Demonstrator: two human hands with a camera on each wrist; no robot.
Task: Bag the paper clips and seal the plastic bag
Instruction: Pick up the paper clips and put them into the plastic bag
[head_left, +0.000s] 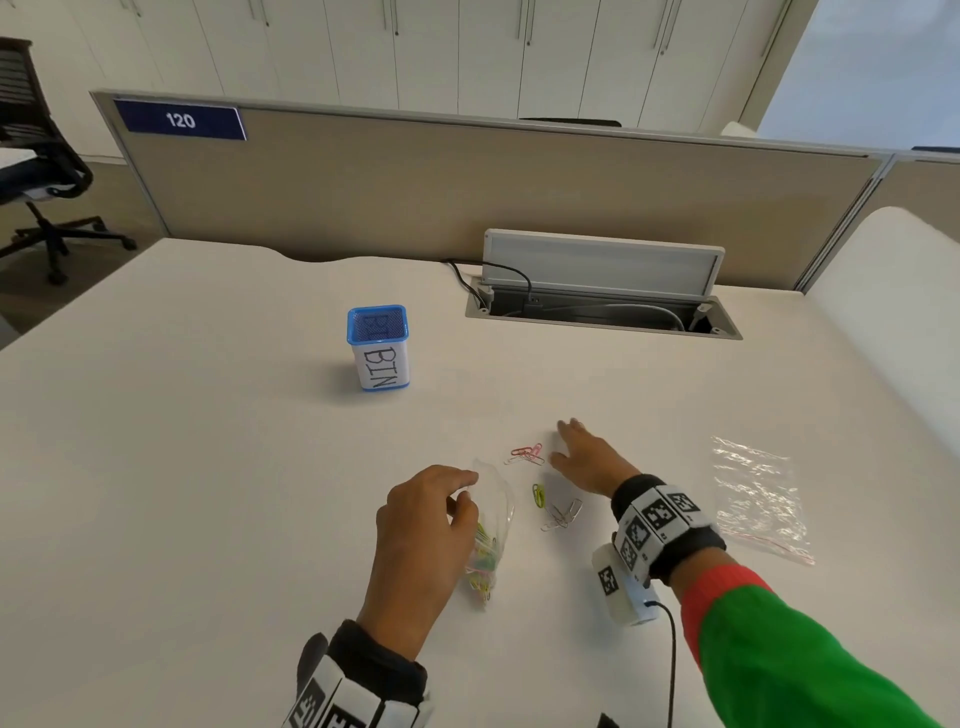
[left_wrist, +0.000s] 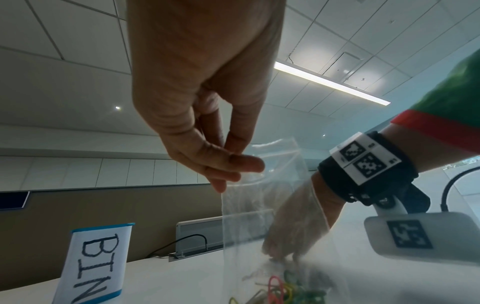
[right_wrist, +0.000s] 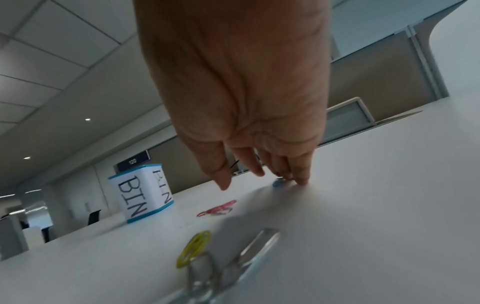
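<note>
Pink paper clips (head_left: 527, 453) lie beside right hand (head_left: 584, 457).

The bin (head_left: 379, 348) stands on the surface (head_left: 208, 467) left of centre, towards the far edge. The cable hatch (head_left: 602, 306) is set into the surface at the far edge, right of the bin. Loose paper clips (head_left: 545, 488) lie near the front edge, centrally. A bag holding clips (head_left: 491, 525) is just left of them; an empty bag (head_left: 758, 499) lies well to their right.
</note>
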